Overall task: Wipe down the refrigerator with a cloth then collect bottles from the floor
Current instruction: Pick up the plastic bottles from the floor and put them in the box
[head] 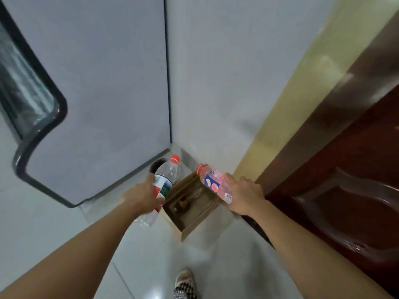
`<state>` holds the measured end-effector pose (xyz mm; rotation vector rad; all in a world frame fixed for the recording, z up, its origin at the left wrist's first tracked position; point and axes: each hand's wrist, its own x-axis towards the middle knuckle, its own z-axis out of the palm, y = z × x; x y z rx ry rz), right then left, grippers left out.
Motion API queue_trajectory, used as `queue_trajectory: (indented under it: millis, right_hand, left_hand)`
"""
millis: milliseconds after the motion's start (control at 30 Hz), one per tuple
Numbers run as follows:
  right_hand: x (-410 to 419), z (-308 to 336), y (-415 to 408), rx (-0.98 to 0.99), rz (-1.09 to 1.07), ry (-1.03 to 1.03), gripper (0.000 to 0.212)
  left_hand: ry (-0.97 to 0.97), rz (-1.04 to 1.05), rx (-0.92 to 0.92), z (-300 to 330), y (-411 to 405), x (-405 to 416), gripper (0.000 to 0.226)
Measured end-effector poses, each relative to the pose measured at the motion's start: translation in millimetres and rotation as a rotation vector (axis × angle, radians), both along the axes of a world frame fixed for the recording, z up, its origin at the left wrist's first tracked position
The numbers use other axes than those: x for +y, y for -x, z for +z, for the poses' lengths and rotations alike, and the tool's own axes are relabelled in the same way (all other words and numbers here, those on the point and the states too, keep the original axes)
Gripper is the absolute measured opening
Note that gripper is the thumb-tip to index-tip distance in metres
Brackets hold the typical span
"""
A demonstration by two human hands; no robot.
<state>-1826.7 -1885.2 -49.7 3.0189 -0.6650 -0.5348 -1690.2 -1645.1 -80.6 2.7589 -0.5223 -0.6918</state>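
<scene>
My left hand (144,196) grips a clear plastic bottle (166,175) with an orange-red cap and a red, white and green label. My right hand (245,196) holds a smaller clear bottle (212,181) with an orange-red cap and a blue label. Both bottles are held above an open cardboard box (194,223) on the floor, caps pointing away from me. The grey refrigerator (97,83) stands at the left, its side panel facing me. No cloth is in view.
The box sits in the corner between the refrigerator, a white wall (216,72) and a dark red-brown door (345,169) at the right. Small items lie inside the box. White tiled floor (216,255) lies below, with my shoe (184,281) near the bottom edge.
</scene>
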Motion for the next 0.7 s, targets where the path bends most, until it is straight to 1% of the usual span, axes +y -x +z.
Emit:
queue_trajectory:
  millis: [200,300,433,567,700]
  right_hand:
    - [-44,-26,-55,0.073,0.116,0.007,0.084]
    - [-63,-38,-79,0.103,0.148,-0.035,0.085]
    - [-87,-61,-111,0.130,0.255,-0.091,0.082]
    - [-114,-91,-146,0.179,0.392,-0.108,0.079]
    - [-140,-136,-174,0.243,0.493,-0.161,0.080]
  left_hand:
    - [-0.025,0.127,0.048,-36,-15,-39,0.075]
    - [-0.040,0.199,0.093,-46,-22,-55,0.074]
    - [-0.043,0.304,0.146,-64,-26,-78,0.073]
    - [-0.045,0.425,0.230,-91,-27,-106,0.070]
    - [-0.058,0.569,0.303,-129,-20,-138,0.073]
